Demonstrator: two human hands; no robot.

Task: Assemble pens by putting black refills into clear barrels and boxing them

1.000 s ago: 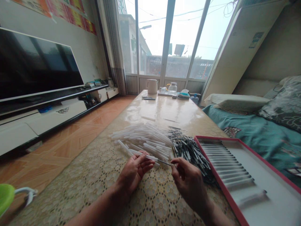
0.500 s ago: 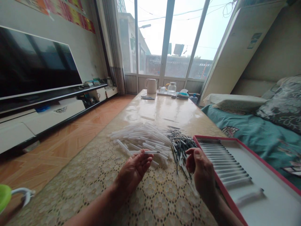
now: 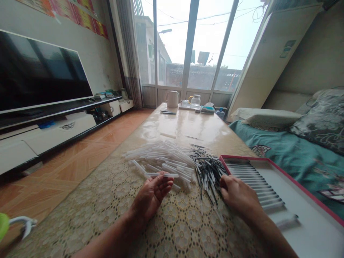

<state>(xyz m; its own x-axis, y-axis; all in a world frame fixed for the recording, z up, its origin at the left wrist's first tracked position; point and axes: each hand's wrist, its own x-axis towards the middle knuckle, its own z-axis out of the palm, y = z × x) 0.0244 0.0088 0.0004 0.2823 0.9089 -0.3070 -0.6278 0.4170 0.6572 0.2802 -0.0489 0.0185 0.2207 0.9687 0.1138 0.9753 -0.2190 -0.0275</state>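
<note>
My left hand (image 3: pixel 152 193) pinches one clear pen barrel (image 3: pixel 166 175) at its fingertips, held level just above the lace cloth. Behind it lies a heap of clear pen barrels (image 3: pixel 158 157). To the right of that heap is a pile of dark refills (image 3: pixel 208 170). My right hand (image 3: pixel 238 195) rests palm down on the right edge of the refill pile, fingers curled; what they hold, if anything, is hidden. A red-rimmed white tray (image 3: pixel 309 229) at the right holds a row of finished pens (image 3: pixel 252 179).
The long table (image 3: pixel 188 125) carries a white jug (image 3: pixel 172 99), a glass teapot (image 3: pixel 195 101) and small items at its far end. A TV (image 3: pixel 40 75) on a low cabinet lines the left wall. A teal bed (image 3: pixel 295 154) flanks the right side.
My right hand let go of the thin refill it was feeding into the barrel and moved right and down onto the refill pile. My left hand kept the barrel, barely moving.
</note>
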